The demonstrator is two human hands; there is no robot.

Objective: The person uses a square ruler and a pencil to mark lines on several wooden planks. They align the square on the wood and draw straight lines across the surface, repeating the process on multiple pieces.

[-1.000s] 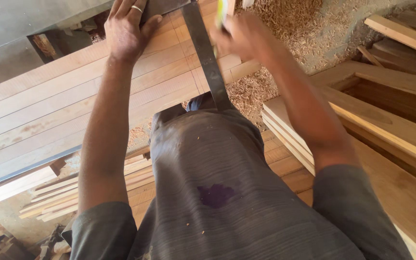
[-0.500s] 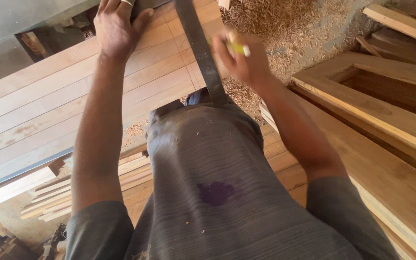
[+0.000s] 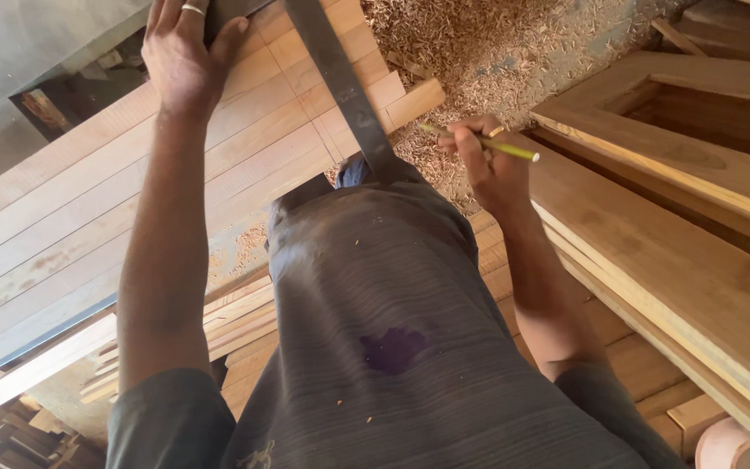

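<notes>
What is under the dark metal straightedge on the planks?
The dark metal straightedge lies across the joined wooden planks. Its near end runs behind the shirt, hiding what lies under it there.

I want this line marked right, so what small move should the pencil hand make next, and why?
Probably bring the right hand with the pencil back up to the metal square: the left hand presses the square flat on the boards, while the pencil tip hangs off the boards over the shavings.
</notes>
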